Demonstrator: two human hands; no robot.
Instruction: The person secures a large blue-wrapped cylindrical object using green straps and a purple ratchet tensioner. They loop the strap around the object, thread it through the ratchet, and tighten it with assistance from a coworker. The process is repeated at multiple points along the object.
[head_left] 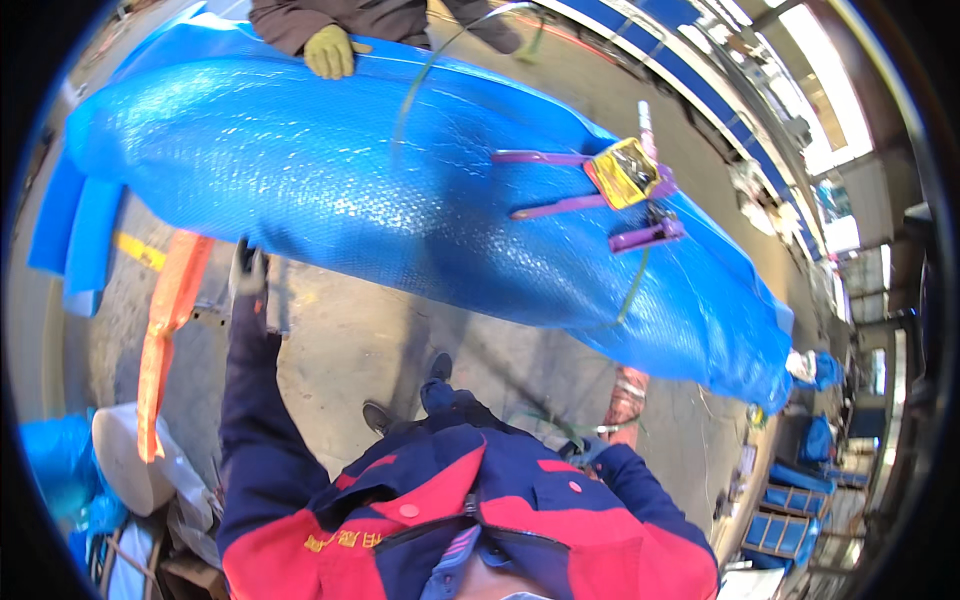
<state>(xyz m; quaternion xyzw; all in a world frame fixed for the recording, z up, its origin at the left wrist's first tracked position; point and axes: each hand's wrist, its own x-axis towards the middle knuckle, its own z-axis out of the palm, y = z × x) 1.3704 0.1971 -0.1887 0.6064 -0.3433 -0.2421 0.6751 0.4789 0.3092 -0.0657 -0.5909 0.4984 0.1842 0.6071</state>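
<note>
A long bundle wrapped in blue bubble film [330, 170] lies across the view at chest height. On its right part rests a strapping tool [625, 180] with a yellow body and purple handles. A thin green strap [420, 80] arcs over the bundle near it. My left hand [248, 270], in a grey glove, reaches up against the bundle's lower edge, fingertips hidden by the film. My right hand [583, 450], gloved too, is low by my hip and closed on a loose run of green strap. A co-worker's yellow-gloved hand [330, 50] rests on the far edge.
An orange sling [165, 320] hangs at the left under the bundle. A white roll [125, 455] and blue scraps lie at lower left. More blue-wrapped stacks [795, 500] stand at the right. Below is a concrete floor [370, 340] with my feet.
</note>
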